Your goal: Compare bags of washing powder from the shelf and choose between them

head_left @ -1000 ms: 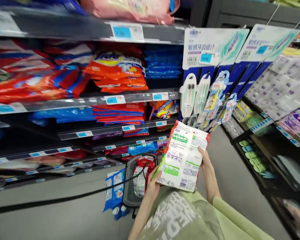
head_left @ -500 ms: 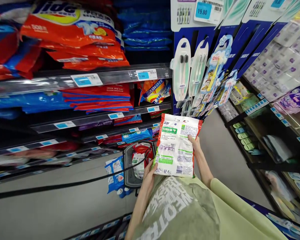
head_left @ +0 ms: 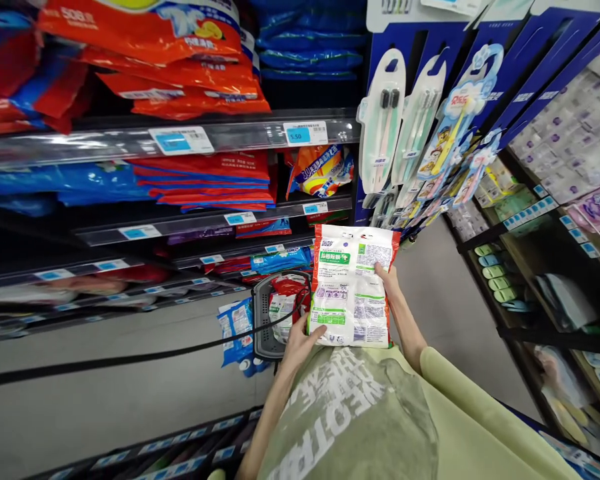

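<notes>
Left hand (head_left: 300,341) pinches lower left corner, right hand (head_left: 389,283) grips right edge farther up, of a flat white plastic pouch with red-and-green edges (head_left: 353,287). Pouch lies between both hands, printed face toward the wearer, long axis pointing away from the body. Grey perforated plastic basket (head_left: 263,310) sits below and just left of left hand, the nearer one; right hand is across the pouch. Carded toothbrushes in clear-and-white packs (head_left: 381,127) hang beyond both hands.
</notes>
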Tool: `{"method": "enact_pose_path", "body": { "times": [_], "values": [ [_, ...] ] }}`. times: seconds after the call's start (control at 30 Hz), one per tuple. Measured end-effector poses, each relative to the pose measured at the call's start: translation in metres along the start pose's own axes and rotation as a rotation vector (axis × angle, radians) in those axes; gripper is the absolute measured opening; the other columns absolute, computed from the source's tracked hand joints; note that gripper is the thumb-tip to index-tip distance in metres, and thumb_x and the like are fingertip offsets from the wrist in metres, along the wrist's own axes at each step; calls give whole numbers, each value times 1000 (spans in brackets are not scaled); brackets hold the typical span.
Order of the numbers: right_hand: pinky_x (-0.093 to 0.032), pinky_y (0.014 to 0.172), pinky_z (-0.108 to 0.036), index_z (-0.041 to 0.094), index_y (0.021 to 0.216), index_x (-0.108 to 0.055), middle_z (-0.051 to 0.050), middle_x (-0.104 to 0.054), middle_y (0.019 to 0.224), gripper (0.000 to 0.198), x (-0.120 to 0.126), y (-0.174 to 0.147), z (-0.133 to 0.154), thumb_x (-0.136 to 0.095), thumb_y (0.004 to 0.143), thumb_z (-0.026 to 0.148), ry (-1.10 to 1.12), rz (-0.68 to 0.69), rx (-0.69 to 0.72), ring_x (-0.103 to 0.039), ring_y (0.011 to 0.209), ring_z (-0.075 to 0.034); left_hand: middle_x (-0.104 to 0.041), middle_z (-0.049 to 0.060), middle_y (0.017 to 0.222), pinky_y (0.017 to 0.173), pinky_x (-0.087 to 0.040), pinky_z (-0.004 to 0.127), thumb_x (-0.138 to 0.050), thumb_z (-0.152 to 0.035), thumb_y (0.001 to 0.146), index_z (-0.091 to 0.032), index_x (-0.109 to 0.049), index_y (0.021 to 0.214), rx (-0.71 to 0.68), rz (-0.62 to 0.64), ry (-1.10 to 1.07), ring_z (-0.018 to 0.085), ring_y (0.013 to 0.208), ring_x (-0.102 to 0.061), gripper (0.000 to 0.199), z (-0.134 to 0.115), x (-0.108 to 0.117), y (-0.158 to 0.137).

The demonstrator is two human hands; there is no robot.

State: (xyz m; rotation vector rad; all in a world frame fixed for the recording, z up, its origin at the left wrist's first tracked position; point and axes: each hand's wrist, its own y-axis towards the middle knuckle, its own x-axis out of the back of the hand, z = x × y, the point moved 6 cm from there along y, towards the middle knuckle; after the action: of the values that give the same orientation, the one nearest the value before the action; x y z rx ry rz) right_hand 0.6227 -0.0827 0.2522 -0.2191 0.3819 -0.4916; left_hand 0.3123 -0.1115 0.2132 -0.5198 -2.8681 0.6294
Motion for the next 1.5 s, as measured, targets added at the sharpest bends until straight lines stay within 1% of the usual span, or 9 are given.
{"method": "enact_pose_path", "body": {
  "times": [0.27, 0.43, 0.57, 0.77, 1.03, 1.2, 1.3, 1.4, 1.5],
  "values": [
    [-59, 110, -56, 24, 112, -77, -7, -81, 120, 60, -1, 4, -8, -92, 66, 60, 21, -21, -14, -75, 115, -37, -80, 15, 117, 87, -55, 38, -82, -57, 78, -15, -73, 115, -22, -18, 82, 34, 105, -73, 56, -10, 6, -6],
    [-60, 109, -54, 23, 115, -75, -8, -79, 124, 57, 0, 1, -10, -87, 74, 61, 28, -8, -25, -73, 120, -36, -81, 11, 102, 74, -53, 33, -73, -62, 85, -15, -76, 104, -70, 2, 105, 29, 90, -72, 50, -25, 12, 1],
    [-58, 111, -54, 23, 113, -75, -9, -79, 126, 58, 1, 0, -12, -87, 72, 63, 29, -22, -8, -72, 123, -37, -81, 12, 101, 71, -53, 32, -79, -60, 80, -13, -78, 106, -27, 31, 30, 29, 87, -73, 53, -31, 9, 10],
    [-58, 112, -57, 25, 119, -74, -8, -76, 131, 62, 3, -1, -18, -86, 72, 62, 22, -54, -24, -71, 125, -38, -82, 13, 101, 70, -51, 32, -78, -62, 79, -11, -79, 111, -1, -16, 62, 31, 88, -73, 60, -30, 9, 10],
    [-59, 110, -51, 24, 116, -74, -6, -79, 124, 63, -3, -4, -14, -89, 68, 61, 45, -53, -28, -73, 123, -34, -81, 14, 99, 76, -51, 35, -58, -69, 91, -14, -79, 108, -64, -110, 290, 35, 95, -72, 62, -31, 10, 7],
    [-60, 109, -51, 22, 113, -74, -8, -80, 120, 66, -7, -3, -13, -90, 64, 63, 36, -61, -27, -72, 124, -37, -79, 15, 91, 74, -51, 38, -42, -70, 98, -15, -76, 105, -56, -143, 344, 35, 88, -72, 65, -31, 9, 4],
    [-59, 110, -52, 23, 111, -73, -8, -81, 119, 66, -6, -3, -15, -91, 62, 64, 40, -79, -44, -72, 124, -37, -80, 16, 101, 80, -52, 41, -43, -68, 99, -17, -74, 116, -38, -133, 350, 37, 96, -73, 61, -30, 9, 2],
    [-59, 110, -54, 24, 113, -73, -6, -81, 119, 62, -6, -3, -15, -89, 67, 63, 77, -91, -65, -73, 121, -36, -76, 19, 124, 95, -53, 48, -47, -63, 100, -18, -60, 145, -33, -90, 387, 40, 113, -71, 65, -23, 8, 0],
    [-59, 109, -55, 25, 117, -72, -5, -81, 119, 57, -8, -14, -10, -86, 73, 58, 94, -79, -68, -74, 119, -35, -53, 21, 158, 117, -43, 53, -53, -51, 101, -20, -34, 166, -174, 7, 457, 39, 144, -54, 75, -16, 4, -6]
  ]
}}
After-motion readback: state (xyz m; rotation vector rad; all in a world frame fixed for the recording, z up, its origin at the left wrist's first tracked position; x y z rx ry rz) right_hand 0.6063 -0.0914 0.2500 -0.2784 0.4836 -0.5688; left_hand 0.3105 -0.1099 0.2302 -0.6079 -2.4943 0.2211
